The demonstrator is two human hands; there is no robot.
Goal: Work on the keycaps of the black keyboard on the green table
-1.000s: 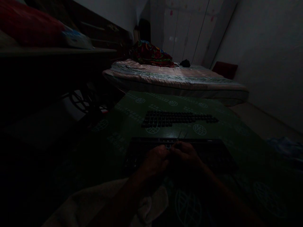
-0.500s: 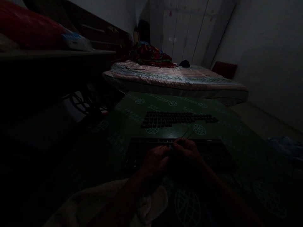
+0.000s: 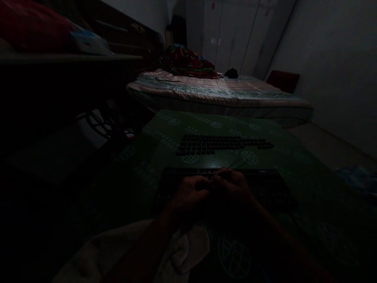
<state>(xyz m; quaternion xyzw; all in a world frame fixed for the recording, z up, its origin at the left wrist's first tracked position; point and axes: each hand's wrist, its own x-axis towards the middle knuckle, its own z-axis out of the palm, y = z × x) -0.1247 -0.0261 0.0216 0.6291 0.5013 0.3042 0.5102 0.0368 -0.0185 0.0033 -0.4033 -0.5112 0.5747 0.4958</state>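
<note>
A pale crumpled cloth lies nearest. The curled left hand presses against the right hand; its grip is too dark to tell. The right hand pinches a thin wire tool over the flat black keyboard case. Beyond, rows of black keycaps lie on the green globe-printed mat, with a striped bed behind.

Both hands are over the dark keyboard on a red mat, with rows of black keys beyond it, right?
Not quite: the head view shows the mat is green, not red. The left hand and right hand are over the dark keyboard, with the rows of black keys beyond it.
</note>
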